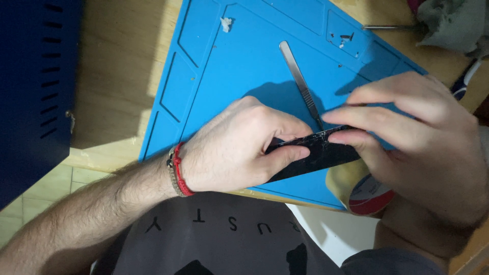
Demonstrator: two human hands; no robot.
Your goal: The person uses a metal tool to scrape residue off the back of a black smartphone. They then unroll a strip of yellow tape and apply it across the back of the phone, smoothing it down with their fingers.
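A cracked black glass panel (pixel 310 155) is gripped at both ends above the blue mat (pixel 244 66) by the left hand (pixel 239 147) and right hand (pixel 412 137), apparently mid-separation, so gentle, even prying beside the metal tool (pixel 300 81) is called for next.

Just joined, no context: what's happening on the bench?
A person holds a black cracked panel edge-up over a blue work mat, left hand gripping one end, right hand pinching the other. A metal tool lies on the mat behind it. A roll of tape sits under the right hand.
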